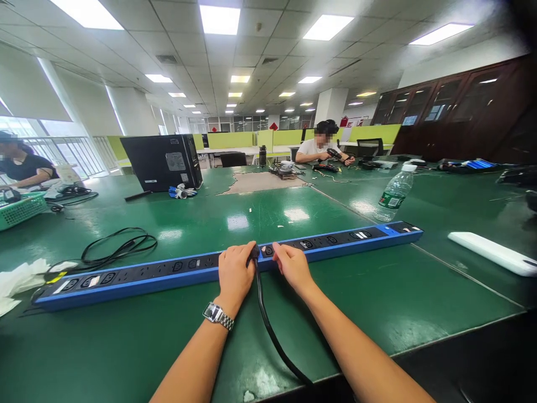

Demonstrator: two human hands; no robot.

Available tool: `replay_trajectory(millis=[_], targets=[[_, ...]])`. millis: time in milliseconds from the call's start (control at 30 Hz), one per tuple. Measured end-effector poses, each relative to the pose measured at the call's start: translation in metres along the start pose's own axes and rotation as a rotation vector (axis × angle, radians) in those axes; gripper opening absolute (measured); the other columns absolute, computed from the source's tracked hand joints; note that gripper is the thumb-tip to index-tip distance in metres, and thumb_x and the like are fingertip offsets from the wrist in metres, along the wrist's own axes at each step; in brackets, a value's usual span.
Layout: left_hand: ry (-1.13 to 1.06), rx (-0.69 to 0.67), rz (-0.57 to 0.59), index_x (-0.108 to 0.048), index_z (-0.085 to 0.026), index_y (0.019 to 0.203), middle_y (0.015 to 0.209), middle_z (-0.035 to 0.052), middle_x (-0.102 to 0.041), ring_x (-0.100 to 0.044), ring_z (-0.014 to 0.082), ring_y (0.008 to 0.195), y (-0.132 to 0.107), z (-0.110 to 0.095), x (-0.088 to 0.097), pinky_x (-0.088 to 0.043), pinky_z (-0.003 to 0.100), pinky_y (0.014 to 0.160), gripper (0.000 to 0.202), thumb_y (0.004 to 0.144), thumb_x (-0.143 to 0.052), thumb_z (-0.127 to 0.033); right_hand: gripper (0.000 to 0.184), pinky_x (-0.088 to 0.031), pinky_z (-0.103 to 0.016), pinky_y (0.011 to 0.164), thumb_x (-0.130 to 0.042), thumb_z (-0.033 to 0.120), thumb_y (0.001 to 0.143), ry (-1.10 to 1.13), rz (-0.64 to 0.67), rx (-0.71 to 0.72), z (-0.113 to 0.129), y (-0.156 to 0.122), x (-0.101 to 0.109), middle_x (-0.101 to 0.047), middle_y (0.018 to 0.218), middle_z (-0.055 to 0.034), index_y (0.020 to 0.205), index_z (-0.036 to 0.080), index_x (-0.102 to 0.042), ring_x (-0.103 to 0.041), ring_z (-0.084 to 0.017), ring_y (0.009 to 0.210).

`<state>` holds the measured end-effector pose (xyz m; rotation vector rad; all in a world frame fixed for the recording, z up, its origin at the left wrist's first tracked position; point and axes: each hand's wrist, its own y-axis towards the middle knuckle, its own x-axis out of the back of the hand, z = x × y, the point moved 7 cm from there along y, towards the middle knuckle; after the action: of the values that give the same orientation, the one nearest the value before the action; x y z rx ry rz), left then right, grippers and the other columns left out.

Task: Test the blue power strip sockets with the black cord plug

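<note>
A long blue power strip (344,244) with a black socket face lies across the green table in front of me. My left hand (237,268) is closed at its middle, gripping a black plug (254,253) that sits against the socket face. From the plug a thick black cable (268,327) runs down over the table's near edge. Just to the right, my right hand (291,266) is closed with its fingertips at the strip beside a socket. Whatever lies between those fingers is hidden.
Left on the table are a coiled black cable (119,249), white tissue (19,280) and a green basket (25,210). A computer case (161,162) and gloves (182,191) stand farther back. To the right are a bottle (394,193) and a white object (493,253). Two people sit across the table.
</note>
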<state>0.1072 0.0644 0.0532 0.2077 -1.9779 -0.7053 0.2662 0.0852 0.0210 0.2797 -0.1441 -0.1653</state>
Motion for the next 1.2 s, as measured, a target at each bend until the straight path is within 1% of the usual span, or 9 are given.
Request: replay_trajectory(millis=[200, 400, 567, 733, 833, 967, 1200], targets=[[0.007, -0.002, 0.002, -0.062, -0.028, 0.121, 0.114, 0.0029, -0.070, -0.059, 0.0223, 0.107, 0.001, -0.005, -0.003, -0.040, 0.041, 0.094, 0.037, 0.087, -0.052, -0.018, 0.041, -0.033, -0.024, 0.049, -0.054, 0.047, 0.084, -0.069, -0.088, 0.076, 0.005, -0.001, 0.007, -0.044, 0.045, 0.0040, 0.053, 0.021, -0.054, -0.041, -0.011, 0.047], [-0.075, 0.088, -0.041, -0.065, -0.028, 0.116, 0.111, 0.0021, -0.072, -0.062, 0.0208, 0.105, 0.000, 0.003, -0.004, -0.041, 0.040, 0.093, 0.035, 0.084, -0.055, -0.018, 0.040, -0.033, -0.024, 0.049, -0.053, 0.045, 0.085, -0.070, -0.097, 0.069, 0.006, -0.001, 0.007, -0.043, 0.046, 0.0041, 0.053, 0.021, -0.054, -0.041, -0.011, 0.047], [-0.059, 0.077, -0.031, -0.064, -0.027, 0.118, 0.109, 0.0032, -0.072, -0.061, 0.0215, 0.105, 0.000, 0.003, -0.005, -0.040, 0.041, 0.094, 0.035, 0.084, -0.055, -0.019, 0.040, -0.033, -0.024, 0.051, -0.053, 0.044, 0.085, -0.085, -0.094, 0.079, 0.009, -0.002, 0.006, -0.044, 0.046, 0.0036, 0.053, 0.021, -0.053, -0.041, -0.012, 0.048], [-0.026, 0.068, -0.038, -0.061, -0.028, 0.120, 0.109, 0.0042, -0.071, -0.060, 0.0213, 0.105, -0.002, 0.002, -0.007, -0.039, 0.041, 0.094, 0.035, 0.087, -0.053, -0.020, 0.038, -0.035, -0.024, 0.056, -0.054, 0.041, 0.085, -0.129, -0.125, 0.112, 0.014, -0.004, 0.009, -0.048, 0.050, 0.0031, 0.054, 0.020, -0.052, -0.044, -0.012, 0.053], [-0.026, 0.066, -0.039, -0.061, -0.028, 0.121, 0.109, 0.0042, -0.071, -0.060, 0.0209, 0.105, -0.003, 0.003, -0.009, -0.039, 0.040, 0.094, 0.035, 0.088, -0.051, -0.020, 0.036, -0.037, -0.024, 0.059, -0.055, 0.042, 0.084, -0.134, -0.130, 0.141, 0.014, -0.005, 0.009, -0.053, 0.055, 0.0021, 0.057, 0.019, -0.055, -0.047, -0.013, 0.057], [-0.049, 0.064, -0.050, -0.061, -0.027, 0.120, 0.110, 0.0037, -0.071, -0.060, 0.0201, 0.106, -0.003, 0.004, -0.010, -0.038, 0.040, 0.094, 0.034, 0.089, -0.052, -0.018, 0.035, -0.039, -0.025, 0.062, -0.056, 0.045, 0.083, -0.142, -0.100, 0.162, 0.010, -0.004, 0.005, -0.059, 0.060, 0.0006, 0.061, 0.019, -0.061, -0.051, -0.014, 0.060], [-0.072, 0.061, -0.094, -0.064, -0.027, 0.118, 0.106, 0.0043, -0.072, -0.062, 0.0202, 0.102, -0.003, 0.007, -0.011, -0.038, 0.040, 0.092, 0.034, 0.088, -0.052, -0.018, 0.037, -0.039, -0.026, 0.065, -0.055, 0.048, 0.084, -0.160, -0.084, 0.138, 0.006, -0.002, 0.004, -0.061, 0.061, -0.0001, 0.063, 0.018, -0.063, -0.053, -0.015, 0.062]])
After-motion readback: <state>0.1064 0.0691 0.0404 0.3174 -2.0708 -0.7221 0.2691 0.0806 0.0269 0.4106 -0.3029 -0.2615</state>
